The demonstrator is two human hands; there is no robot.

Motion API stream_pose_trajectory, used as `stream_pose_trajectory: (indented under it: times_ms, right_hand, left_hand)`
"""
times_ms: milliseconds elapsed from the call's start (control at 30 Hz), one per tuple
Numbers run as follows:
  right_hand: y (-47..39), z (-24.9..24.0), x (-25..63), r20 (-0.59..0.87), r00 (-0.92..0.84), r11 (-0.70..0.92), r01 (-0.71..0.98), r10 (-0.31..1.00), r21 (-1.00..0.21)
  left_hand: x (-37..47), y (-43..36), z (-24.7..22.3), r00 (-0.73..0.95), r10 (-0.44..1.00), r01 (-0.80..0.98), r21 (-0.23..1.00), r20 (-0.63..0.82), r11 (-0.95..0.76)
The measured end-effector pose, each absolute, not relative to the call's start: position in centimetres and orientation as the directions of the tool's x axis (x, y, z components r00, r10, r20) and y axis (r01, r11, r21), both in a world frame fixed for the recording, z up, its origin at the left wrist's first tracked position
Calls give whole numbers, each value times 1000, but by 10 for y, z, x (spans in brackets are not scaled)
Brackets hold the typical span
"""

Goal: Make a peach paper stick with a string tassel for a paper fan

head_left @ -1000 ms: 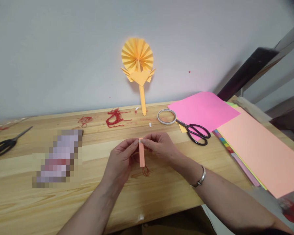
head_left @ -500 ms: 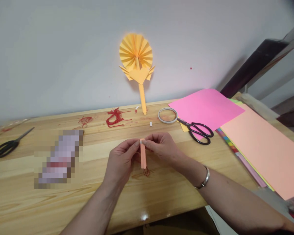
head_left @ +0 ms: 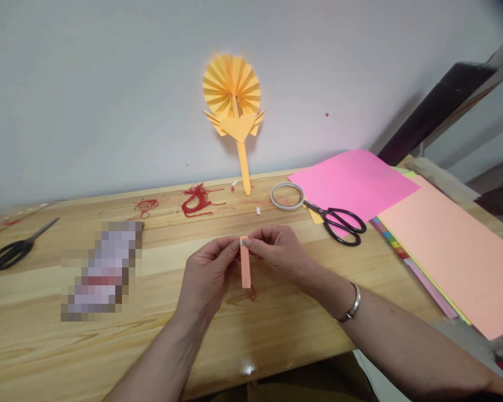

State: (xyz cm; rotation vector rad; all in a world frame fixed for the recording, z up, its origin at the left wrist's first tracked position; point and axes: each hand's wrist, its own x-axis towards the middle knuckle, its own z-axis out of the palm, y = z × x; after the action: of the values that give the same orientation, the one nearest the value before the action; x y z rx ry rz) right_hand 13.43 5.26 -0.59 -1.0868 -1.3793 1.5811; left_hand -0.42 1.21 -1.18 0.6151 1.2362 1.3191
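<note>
1. A plain grey-white wall (head_left: 109, 84) rises behind everything.
2. The wooden worktop (head_left: 121, 346) runs along the wall and carries the things.
3. A peach sheet (head_left: 452, 251) lies at the right, on top of other coloured paper whose edges show along its left side.
4. A pink sheet (head_left: 352, 181) lies near the wall, beside the peach sheet's far end.
5. A yellow fan (head_left: 237, 125) stands against the wall: a round pleated head, a heart at its neck, a handle reaching down to the worktop.
6. A pixelated thing (head_left: 103, 271) lies left of the hands; what it is, I cannot tell.
7. The left hand (head_left: 205, 273) is clamped, thumb against fingers, on the top end of the strip. The right hand (head_left: 279, 251) pinches that same end from the other side, so the two meet there.
8. One pair of scissors (head_left: 321, 211) lies partly over the pink sheet's near edge; a second pair (head_left: 27, 244) lies at far left.
9. A tape roll (head_left: 287, 209) lies flat by the first pair's tip.
10. Red thread (head_left: 197, 202) lies tangled near the fan's foot.
11. A bracelet (head_left: 355, 301) circles the right wrist.
12. The folded peach strip (head_left: 245, 268) is between the hands, its free end toward the person.
13. A red loop (head_left: 251, 292) shows below that end.
14. A white scrap (head_left: 258, 211) lies beyond the hands.
</note>
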Motion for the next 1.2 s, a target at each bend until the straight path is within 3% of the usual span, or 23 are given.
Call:
stream_pose_trajectory:
  times_ms: [1200]
  right_hand:
    - [53, -6, 135, -103, -357, -113, -8, 928, -994]
  left_hand:
    - [-4, 11, -9, -209, 925, -321, 915, -319, 243]
